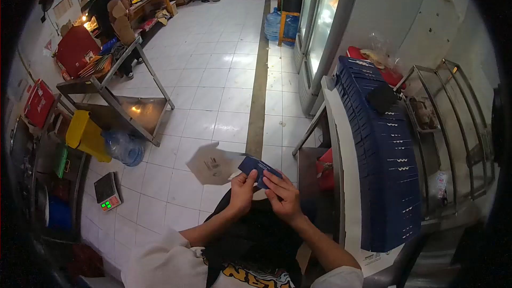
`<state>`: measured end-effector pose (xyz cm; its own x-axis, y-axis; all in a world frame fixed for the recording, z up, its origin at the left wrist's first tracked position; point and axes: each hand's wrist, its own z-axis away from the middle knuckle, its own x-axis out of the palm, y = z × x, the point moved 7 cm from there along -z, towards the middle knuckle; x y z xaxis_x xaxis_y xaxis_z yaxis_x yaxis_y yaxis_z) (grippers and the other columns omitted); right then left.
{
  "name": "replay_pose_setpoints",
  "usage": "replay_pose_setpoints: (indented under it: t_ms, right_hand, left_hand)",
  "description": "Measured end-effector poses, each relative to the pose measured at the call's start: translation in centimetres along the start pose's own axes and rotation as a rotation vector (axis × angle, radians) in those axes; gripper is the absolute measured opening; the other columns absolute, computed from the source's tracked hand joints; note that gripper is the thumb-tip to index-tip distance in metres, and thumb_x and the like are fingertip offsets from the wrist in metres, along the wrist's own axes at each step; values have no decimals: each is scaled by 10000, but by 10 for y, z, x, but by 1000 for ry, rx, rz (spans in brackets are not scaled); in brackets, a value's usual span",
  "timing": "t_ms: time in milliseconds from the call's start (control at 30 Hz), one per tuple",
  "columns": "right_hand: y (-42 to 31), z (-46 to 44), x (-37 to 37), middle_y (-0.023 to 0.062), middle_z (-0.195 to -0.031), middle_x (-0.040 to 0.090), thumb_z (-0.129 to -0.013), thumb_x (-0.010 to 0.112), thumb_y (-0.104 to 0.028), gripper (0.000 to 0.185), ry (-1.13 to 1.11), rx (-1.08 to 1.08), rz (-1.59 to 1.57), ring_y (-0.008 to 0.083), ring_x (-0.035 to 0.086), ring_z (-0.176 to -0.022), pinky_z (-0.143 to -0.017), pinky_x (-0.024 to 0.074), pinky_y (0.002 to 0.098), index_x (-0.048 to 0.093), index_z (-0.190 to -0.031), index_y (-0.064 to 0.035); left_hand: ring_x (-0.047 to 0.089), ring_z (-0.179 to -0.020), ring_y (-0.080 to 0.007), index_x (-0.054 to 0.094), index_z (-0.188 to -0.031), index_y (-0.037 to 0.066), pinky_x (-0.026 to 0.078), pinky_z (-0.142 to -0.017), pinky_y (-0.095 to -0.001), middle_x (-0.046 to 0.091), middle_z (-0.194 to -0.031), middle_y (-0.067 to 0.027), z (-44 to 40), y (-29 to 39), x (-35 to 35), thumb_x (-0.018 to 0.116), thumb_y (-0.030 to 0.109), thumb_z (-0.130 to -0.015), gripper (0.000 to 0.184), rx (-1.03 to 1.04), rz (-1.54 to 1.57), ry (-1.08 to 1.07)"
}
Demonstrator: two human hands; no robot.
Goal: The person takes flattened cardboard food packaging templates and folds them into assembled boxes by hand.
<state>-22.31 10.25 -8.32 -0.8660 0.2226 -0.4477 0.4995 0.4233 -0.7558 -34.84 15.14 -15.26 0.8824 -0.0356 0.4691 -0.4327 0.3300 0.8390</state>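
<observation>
Both hands hold a partly folded dark blue cardboard box (249, 165) in front of my lap. A wide panel with a greyish-tan face and small dark print sticks out to its left. My left hand (241, 191) pinches the box's near edge, thumb on top. My right hand (284, 196) grips its right side, fingers laid over the blue face. On the table at my right lies a long row of dark blue folded cardboard boxes (386, 170), packed tightly with white wavy print on their edges. A black object (383, 98) rests on the row.
A digital scale (108, 191) sits on the tiled floor at left, near a yellow bin (87, 134) and a water jug (125, 148). A metal table (141, 112) stands beyond. Right are a metal rack (450, 128) and glass-door fridges (322, 26). Other people work far back.
</observation>
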Motion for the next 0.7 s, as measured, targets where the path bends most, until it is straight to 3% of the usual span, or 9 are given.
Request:
replay_pose_setpoints:
  t_ms: [167, 233, 300, 400, 500, 567, 633, 667, 700]
  right_hand:
    - [1, 6, -2, 150, -1229, 624, -886, 627, -139, 269, 116, 38, -48, 364, 559, -1164, -1029, 405, 440, 668, -1109, 6]
    - [0, 1, 0, 144, -1229, 626, -889, 620, -132, 273, 37, -29, 5, 363, 569, -1151, -1032, 401, 445, 663, -1120, 6]
    - [3, 4, -6, 153, -1224, 627, -882, 623, -121, 276, 110, 30, -24, 356, 565, -1162, -1033, 396, 430, 661, -1122, 11]
    - [5, 11, -4, 162, -1219, 629, -876, 629, -114, 287, 151, 90, -59, 349, 560, -1175, -1029, 397, 412, 656, -1131, 13]
    - [5, 8, 4, 169, -1224, 626, -887, 624, -117, 282, 81, 80, -33, 329, 569, -1165, -1010, 415, 394, 651, -1135, 15]
    - [10, 8, 9, 175, -1230, 622, -898, 616, -115, 272, 35, 77, -17, 311, 579, -1153, -995, 427, 380, 649, -1131, 19]
    - [36, 18, 20, 157, -1211, 634, -917, 590, -87, 234, -56, 348, -413, 249, 603, -1099, -956, 446, 339, 660, -1119, 7]
    - [51, 25, 17, 109, -1117, 660, -928, 567, -64, 177, 55, 619, -614, 185, 614, -1016, -917, 451, 309, 670, -1059, -4]
    - [55, 23, 14, 109, -1117, 660, -928, 567, -64, 177, 63, 618, -617, 185, 614, -1016, -917, 451, 309, 670, -1059, -4]
  left_hand:
    - [629, -788, -117, 650, -910, 17, 541, -716, -283, 659, -864, -34, 0, -1, -4, 548, 229, -981, 245, 92, -86, -23]
    - [638, -735, -122, 651, -884, -12, 547, -697, -276, 663, -813, -54, 1, -4, -8, 547, 219, -982, 271, -42, -25, 7]
    - [638, -716, -115, 647, -865, -30, 545, -669, -269, 664, -798, -58, 6, -3, 0, 551, 215, -981, 288, -11, -125, -6]
    - [619, -757, -87, 653, -972, -35, 541, -676, -252, 666, -858, -50, 17, 4, 10, 536, 215, -989, 276, 243, -229, -166]
    - [604, -763, -102, 649, -1028, -24, 523, -726, -257, 670, -902, -59, 6, -18, -20, 524, 204, -995, 262, 122, -126, -146]
    - [599, -769, -113, 646, -1027, -29, 511, -734, -267, 668, -892, -54, 5, -12, -11, 524, 192, -992, 254, 215, -177, -108]
    - [594, -774, -123, 642, -1027, -34, 499, -743, -277, 666, -883, -49, 8, 2, -14, 524, 180, -989, 247, 305, -231, -55]
    - [588, -784, -122, 633, -1043, -42, 491, -746, -290, 664, -859, -54, 5, 4, -15, 528, 165, -980, 241, 198, -391, -120]
    - [581, -793, -121, 623, -1059, -51, 482, -750, -302, 662, -834, -58, 0, 5, -18, 531, 151, -970, 239, 92, -551, -190]
